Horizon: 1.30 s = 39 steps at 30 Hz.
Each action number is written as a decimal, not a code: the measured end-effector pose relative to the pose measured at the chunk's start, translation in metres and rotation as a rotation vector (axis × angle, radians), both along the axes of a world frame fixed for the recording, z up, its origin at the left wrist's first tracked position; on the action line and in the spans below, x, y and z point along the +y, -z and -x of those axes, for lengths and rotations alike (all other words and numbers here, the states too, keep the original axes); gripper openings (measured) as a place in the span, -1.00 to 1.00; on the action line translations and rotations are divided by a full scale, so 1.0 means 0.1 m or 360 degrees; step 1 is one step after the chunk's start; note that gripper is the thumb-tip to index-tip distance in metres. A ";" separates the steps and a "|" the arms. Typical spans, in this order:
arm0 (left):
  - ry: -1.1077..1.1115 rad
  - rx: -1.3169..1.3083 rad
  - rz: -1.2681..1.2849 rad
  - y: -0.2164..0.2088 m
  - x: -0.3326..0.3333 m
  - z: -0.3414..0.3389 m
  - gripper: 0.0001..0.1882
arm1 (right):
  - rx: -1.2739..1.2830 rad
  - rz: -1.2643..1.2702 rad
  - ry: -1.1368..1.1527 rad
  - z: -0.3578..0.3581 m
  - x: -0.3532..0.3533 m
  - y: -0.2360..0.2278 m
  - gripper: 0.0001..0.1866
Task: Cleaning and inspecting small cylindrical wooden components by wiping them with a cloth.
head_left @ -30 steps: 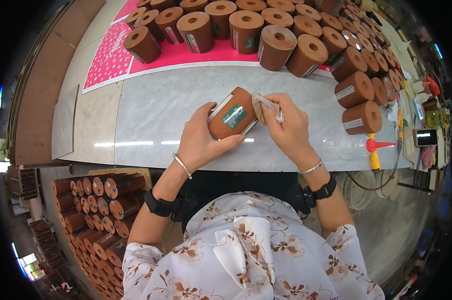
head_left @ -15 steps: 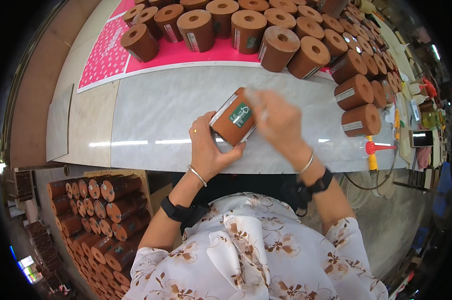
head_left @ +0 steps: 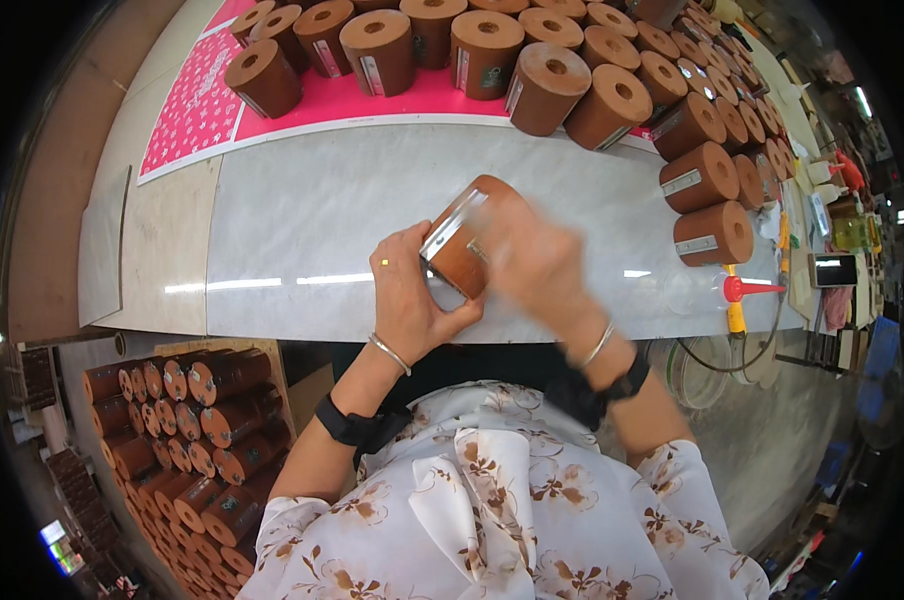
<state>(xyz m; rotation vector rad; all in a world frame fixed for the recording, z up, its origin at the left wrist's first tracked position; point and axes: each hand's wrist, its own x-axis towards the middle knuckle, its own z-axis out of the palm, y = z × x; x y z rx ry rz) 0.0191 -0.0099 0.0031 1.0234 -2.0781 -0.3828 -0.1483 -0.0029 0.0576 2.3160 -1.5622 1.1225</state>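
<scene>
My left hand [head_left: 407, 290] is closed around the lower end of a brown cylinder [head_left: 459, 268], which it holds tilted above the grey tabletop [head_left: 302, 220]. A shiny metal strip [head_left: 452, 227] runs along the cylinder's side. My right hand [head_left: 537, 265] is over the cylinder's right side and covers most of its green label. Motion smears its fingers, so whether they hold anything cannot be made out.
Many similar cylinders [head_left: 377, 45] with holed tops stand on a pink sheet [head_left: 317, 98] at the back and along the right. More cylinders [head_left: 237, 462] are stacked low on the left. A red-nozzled bottle [head_left: 735, 290] lies at the right table edge.
My right hand has moved down over the green label, covering more of it. The cylinder has turned slightly, showing its metal strip more fully. My left hand keeps its grip.
</scene>
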 end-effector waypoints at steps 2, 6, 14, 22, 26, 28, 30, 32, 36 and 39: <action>-0.0020 0.0086 -0.0045 -0.04 0.01 0.02 -0.10 | -0.0128 -0.0206 0.0267 0.31 -0.24 -0.02 -0.79; 0.0001 -0.0100 0.0096 0.07 -0.02 -0.03 -0.07 | -0.0048 -0.0092 -0.0268 -0.28 0.24 0.03 -0.74; -0.0006 0.0021 -0.0275 -0.08 0.16 0.00 0.02 | -0.0135 -0.0199 0.0210 0.39 -0.12 0.01 -0.90; -0.0069 -0.0012 -0.0117 0.08 0.19 0.06 -0.04 | 0.0112 -0.0147 -0.0196 -0.16 0.33 -0.08 -0.72; -0.0084 0.0068 -0.0190 -0.06 0.21 0.15 -0.08 | -0.0256 -0.0359 0.0183 0.25 -0.02 -0.06 -0.76; -0.0048 0.0063 -0.0202 0.07 0.19 0.13 -0.11 | -0.0241 -0.0062 -0.0351 -0.09 0.16 -0.13 -0.74; -0.0007 -0.0078 -0.0010 0.15 0.14 0.08 -0.12 | 0.0109 -0.0192 -0.0206 -0.23 0.33 -0.06 -0.78; -0.0049 0.0079 -0.0111 -0.01 0.20 0.14 -0.13 | 0.0085 -0.0167 -0.0006 -0.03 0.20 -0.05 -0.85; -0.0016 0.0097 -0.0139 -0.04 0.19 0.15 -0.07 | -0.0178 -0.0250 0.0264 0.30 -0.03 -0.10 -0.95; -0.0010 0.0091 -0.0131 -0.03 0.17 0.13 -0.05 | -0.0168 -0.0166 0.0321 0.38 -0.04 -0.02 -0.93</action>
